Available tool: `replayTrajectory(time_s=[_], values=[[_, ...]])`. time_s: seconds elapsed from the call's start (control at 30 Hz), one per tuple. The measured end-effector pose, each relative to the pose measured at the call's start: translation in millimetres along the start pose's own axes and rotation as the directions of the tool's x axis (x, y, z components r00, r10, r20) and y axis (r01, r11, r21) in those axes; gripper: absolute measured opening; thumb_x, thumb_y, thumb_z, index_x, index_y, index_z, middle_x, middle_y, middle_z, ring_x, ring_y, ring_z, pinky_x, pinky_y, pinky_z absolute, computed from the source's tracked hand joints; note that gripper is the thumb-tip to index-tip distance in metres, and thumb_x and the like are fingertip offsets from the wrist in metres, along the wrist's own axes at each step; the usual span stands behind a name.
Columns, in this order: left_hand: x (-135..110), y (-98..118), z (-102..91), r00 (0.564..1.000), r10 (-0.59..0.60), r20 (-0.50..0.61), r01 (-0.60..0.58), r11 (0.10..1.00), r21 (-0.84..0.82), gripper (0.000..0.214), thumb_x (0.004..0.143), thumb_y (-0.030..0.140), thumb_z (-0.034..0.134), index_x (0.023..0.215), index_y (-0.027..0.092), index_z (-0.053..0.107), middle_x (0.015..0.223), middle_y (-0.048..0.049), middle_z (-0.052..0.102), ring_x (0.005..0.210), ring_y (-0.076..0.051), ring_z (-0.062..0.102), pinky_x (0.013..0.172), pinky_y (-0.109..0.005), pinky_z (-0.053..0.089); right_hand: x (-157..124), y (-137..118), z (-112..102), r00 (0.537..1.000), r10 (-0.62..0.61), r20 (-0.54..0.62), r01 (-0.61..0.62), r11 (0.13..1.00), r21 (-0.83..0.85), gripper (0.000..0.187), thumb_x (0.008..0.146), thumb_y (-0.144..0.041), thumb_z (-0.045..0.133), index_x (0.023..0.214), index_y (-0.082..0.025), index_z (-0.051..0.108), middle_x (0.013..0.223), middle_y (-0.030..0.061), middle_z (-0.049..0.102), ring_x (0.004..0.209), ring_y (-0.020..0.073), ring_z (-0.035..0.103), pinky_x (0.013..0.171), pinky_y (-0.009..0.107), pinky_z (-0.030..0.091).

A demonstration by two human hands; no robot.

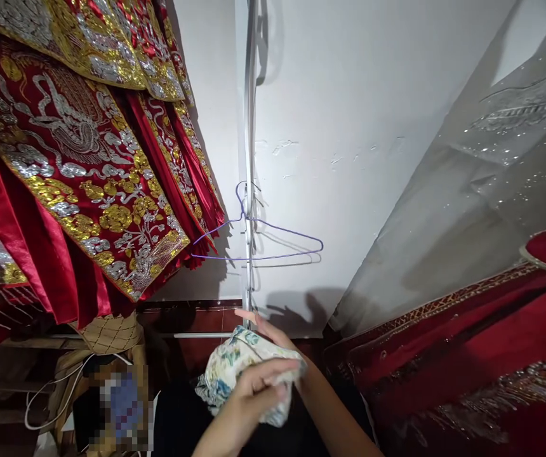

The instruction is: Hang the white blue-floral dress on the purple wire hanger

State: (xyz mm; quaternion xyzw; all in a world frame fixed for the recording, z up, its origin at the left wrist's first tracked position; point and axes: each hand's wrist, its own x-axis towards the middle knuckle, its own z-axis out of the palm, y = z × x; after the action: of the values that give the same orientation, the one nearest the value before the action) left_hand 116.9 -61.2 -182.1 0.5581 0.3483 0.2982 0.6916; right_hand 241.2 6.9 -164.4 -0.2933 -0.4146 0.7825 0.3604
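A white cloth with a blue, green and yellow flower print (228, 365) is bunched up in front of my lap. My left hand (261, 388) is closed on a fold of it, thumb against fingers, close to my right wrist. Behind the cloth, my right hand (273, 333) has its visible fingers stretched out, pointing up and left. The fabric lies against that palm, and its thumb side is partly hidden. Beyond both hands, a bare purple wire hanger (282, 257) hangs on a white upright pole (248, 152).
Red garments with gold and silver embroidery (111, 209) hang on the left. To the right are a sheer sparkling white fabric (492, 165) and a red beaded garment (444, 355). A white cable (30, 406) loops around a wooden stand at lower left, beside a blurred-out item (123, 403).
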Motion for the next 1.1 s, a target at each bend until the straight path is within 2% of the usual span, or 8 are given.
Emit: replayTrajectory(time_s=[0.13, 0.33, 0.5, 0.63, 0.8, 0.9, 0.97, 1.1], values=[[-19.1, 29.4, 18.6, 0.993, 0.114, -0.02, -0.104, 0.953, 0.283, 0.053, 0.082, 0.056, 0.062, 0.132, 0.041, 0.061, 0.107, -0.0101, 0.072, 0.103, -0.034, 0.066, 0.1, -0.048, 0.048, -27.8, -17.9, -18.0, 1.0, -0.003, -0.018, 0.005, 0.997, 0.083, 0.075, 0.072, -0.032, 0.073, 0.143, -0.03, 0.048, 0.094, 0.0027, 0.07, 0.089, 0.025, 0.066, 0.088, 0.04, 0.046], [-14.6, 59.6, -14.9, 0.877, 0.383, -0.291, -0.245, 0.876, 0.414, 0.044, 0.094, 0.05, 0.051, 0.136, 0.037, 0.055, 0.135, -0.0068, 0.059, 0.129, -0.029, 0.05, 0.113, -0.044, 0.032, -51.5, -26.0, -8.6, 0.974, 0.093, 0.207, -0.095, 0.995, 0.002, 0.074, 0.059, -0.015, 0.08, 0.13, -0.025, 0.06, 0.1, 0.0022, 0.065, 0.097, 0.022, 0.062, 0.088, 0.032, 0.044], [12.1, 30.7, -33.9, 0.989, 0.145, -0.021, -0.144, 0.988, 0.05, 0.088, 0.086, 0.079, 0.005, 0.135, 0.024, 0.053, 0.09, -0.0101, 0.068, 0.093, -0.029, 0.066, 0.093, -0.047, 0.048, -53.1, -41.3, -1.9, 0.897, 0.165, 0.411, -0.007, 0.934, -0.358, 0.055, 0.067, -0.027, 0.081, 0.12, -0.026, 0.068, 0.126, 0.0028, 0.056, 0.124, 0.024, 0.049, 0.102, 0.03, 0.037], [3.5, 10.3, -44.4, 1.0, 0.028, -0.009, -0.025, 0.967, 0.255, 0.067, 0.089, 0.075, 0.03, 0.116, 0.026, 0.068, 0.092, -0.0064, 0.07, 0.092, -0.026, 0.063, 0.091, -0.04, 0.048, -60.9, -81.1, -4.9, 0.813, 0.24, 0.53, 0.156, 0.788, -0.596, 0.047, 0.073, -0.031, 0.076, 0.119, -0.024, 0.07, 0.121, 0.0039, 0.063, 0.12, 0.0241, 0.054, 0.105, 0.032, 0.037], [-15.4, 22.8, -71.9, 0.986, 0.139, -0.092, -0.058, 0.802, 0.594, 0.044, 0.087, 0.061, 0.053, 0.086, 0.021, 0.072, 0.084, -0.0026, 0.07, 0.083, -0.025, 0.061, 0.081, -0.034, 0.049, -49.6, -121.1, -14.4, 0.944, -0.14, 0.298, 0.324, 0.545, -0.773, 0.042, 0.074, -0.018, 0.066, 0.115, -0.022, 0.069, 0.1, 0.0032, 0.069, 0.086, 0.0197, 0.062, 0.079, 0.031, 0.049], [-28.4, 38.0, -88.2, 0.915, 0.304, -0.267, -0.033, 0.714, 0.699, 0.034, 0.088, 0.053, 0.056, 0.085, 0.023, 0.07, 0.081, -0.0023, 0.068, 0.08, -0.024, 0.06, 0.076, -0.031, 0.047, -7.2, -114.2, -24.7, 0.816, -0.577, -0.039, 0.295, 0.474, -0.83, 0.039, 0.075, -0.017, 0.059, 0.113, -0.022, 0.065, 0.074, -0.0029, 0.061, 0.059, 0.0128, 0.051, 0.058, 0.025, 0.042], [-39.0, 45.2, -92.2, 0.862, 0.384, -0.33, 0.0, 0.652, 0.759, 0.029, 0.088, 0.049, 0.056, 0.082, 0.023, 0.067, 0.078, -0.0023, 0.065, 0.08, -0.023, 0.059, 0.073, -0.029, 0.046, 27.7, -101.2, -31.3, 0.726, -0.668, -0.165, 0.266, 0.493, -0.828, 0.046, 0.077, -0.021, 0.057, 0.123, -0.023, 0.059, 0.072, -0.0036, 0.06, 0.056, 0.0129, 0.048, 0.056, 0.024, 0.04], [-56.4, 48.7, -91.5, 0.854, 0.369, -0.365, 0.108, 0.562, 0.82, 0.024, 0.091, 0.047, 0.054, 0.093, 0.024, 0.059, 0.083, -0.0012, 0.064, 0.082, -0.021, 0.059, 0.072, -0.026, 0.044, 67.5, -82.8, -46.1, 0.746, -0.638, -0.191, 0.163, 0.453, -0.876, 0.044, 0.08, -0.024, 0.05, 0.124, -0.024, 0.06, 0.084, 0.002, 0.066, 0.07, 0.018, 0.057, 0.066, 0.027, 0.043]])
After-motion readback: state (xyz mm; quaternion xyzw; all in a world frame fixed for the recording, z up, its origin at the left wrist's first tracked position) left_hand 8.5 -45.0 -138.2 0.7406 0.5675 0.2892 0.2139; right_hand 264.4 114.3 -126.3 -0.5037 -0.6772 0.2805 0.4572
